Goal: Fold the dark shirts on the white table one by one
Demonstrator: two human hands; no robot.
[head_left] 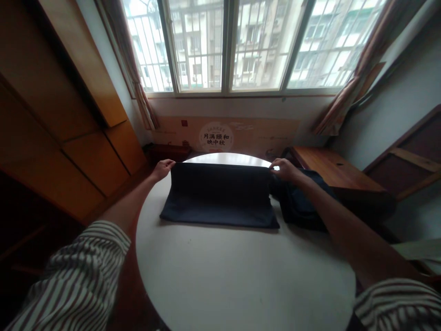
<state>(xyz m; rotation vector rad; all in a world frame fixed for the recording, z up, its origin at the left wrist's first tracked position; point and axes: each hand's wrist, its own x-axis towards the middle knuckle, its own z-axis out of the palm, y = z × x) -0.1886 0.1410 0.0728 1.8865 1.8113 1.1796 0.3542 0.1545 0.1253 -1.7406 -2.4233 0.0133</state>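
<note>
A dark navy cloth [218, 195] lies on the round white table [241, 276], its near part flat and its far edge raised into a fold. My left hand [162, 169] pinches the far left corner of that raised edge. My right hand [284, 170] grips the far right corner, with both arms stretched forward over the table. Another dark fabric heap [299, 207], possibly a garment or bag, sits just beyond my right hand at the table's far right edge. Striped sleeves cover my upper arms.
A wooden bench [334, 168] stands to the far right, beside a dark framed board [409, 151]. Orange-brown wooden cabinets [65, 142] line the left. Behind the table are a printed poster [223, 135] and a barred window [223, 46] with curtains.
</note>
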